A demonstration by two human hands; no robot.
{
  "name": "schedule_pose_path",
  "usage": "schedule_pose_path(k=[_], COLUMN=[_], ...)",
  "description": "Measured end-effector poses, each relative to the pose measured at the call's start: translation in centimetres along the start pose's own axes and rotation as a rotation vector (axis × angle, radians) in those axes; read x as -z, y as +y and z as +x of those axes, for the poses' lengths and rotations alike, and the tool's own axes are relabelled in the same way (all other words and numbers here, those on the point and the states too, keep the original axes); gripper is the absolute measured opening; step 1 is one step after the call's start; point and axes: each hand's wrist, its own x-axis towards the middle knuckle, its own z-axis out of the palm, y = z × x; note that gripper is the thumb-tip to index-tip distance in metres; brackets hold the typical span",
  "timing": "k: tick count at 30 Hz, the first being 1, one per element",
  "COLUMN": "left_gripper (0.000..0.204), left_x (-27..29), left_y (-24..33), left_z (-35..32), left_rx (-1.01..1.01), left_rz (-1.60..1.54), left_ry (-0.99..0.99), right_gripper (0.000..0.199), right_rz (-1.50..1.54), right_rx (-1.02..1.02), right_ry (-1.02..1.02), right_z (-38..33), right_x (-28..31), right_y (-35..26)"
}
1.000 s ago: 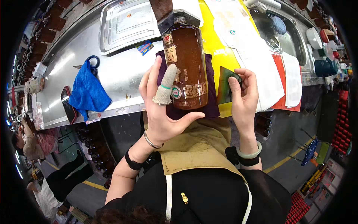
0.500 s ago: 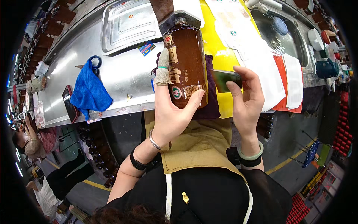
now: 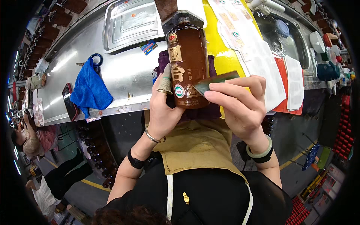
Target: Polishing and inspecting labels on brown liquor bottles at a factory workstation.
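Note:
A brown glass bottle [image 3: 189,56] with gold lettering and a round green-and-white sticker lies on a dark purple cloth [image 3: 163,60], its neck pointing away from me at a dark angled metal rest [image 3: 198,19]. My left hand [image 3: 165,116] holds the bottle's lower left side; one finger wears a knitted finger cover [image 3: 165,85], and some fingertips are hidden. My right hand [image 3: 243,105] pinches a thin dark green flat scraper-like piece [image 3: 217,80] between thumb and fingers. The tip of that piece meets the bottle's lower right front, by the gold lettering.
On the left of the steel bench are a blue cloth [image 3: 92,90] over scissors [image 3: 96,60], a phone [image 3: 69,101] and a metal tray [image 3: 131,28]. White label sheets [image 3: 258,63] lie on a yellow surface [image 3: 215,41] at right, beside a sink [image 3: 296,41].
My right hand has moved left, bringing the green piece from beside the bottle onto its lower front. My left thumb has drawn back from the bottle's front.

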Motion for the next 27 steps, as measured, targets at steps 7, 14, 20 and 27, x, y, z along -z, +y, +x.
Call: schedule_pose_path(k=[7,14,20,27], left_gripper=[0.082,0.085,0.083,0.081], left_x=[0.4,-0.4,0.6,0.3], left_y=[1.7,1.2,2.7,2.3], left_z=[0.6,0.6,0.6,0.2], left_rx=[-0.211,-0.068,-0.318,-0.295], left_rz=[0.191,0.152,0.324,0.269], left_ry=[0.082,0.110,0.130,0.208], right_gripper=[0.030,0.027,0.031,0.030], right_rz=[0.133,0.160,0.055,-0.011], right_rx=[-0.030,-0.028,-0.072,-0.074], right_ry=[-0.106,-0.139,-0.034,0.013], right_z=[-0.1,-1.6,-2.5,-0.9], right_x=[1.2,0.8,-0.6,0.3], right_y=[-1.2,-1.5,-0.2,-0.5])
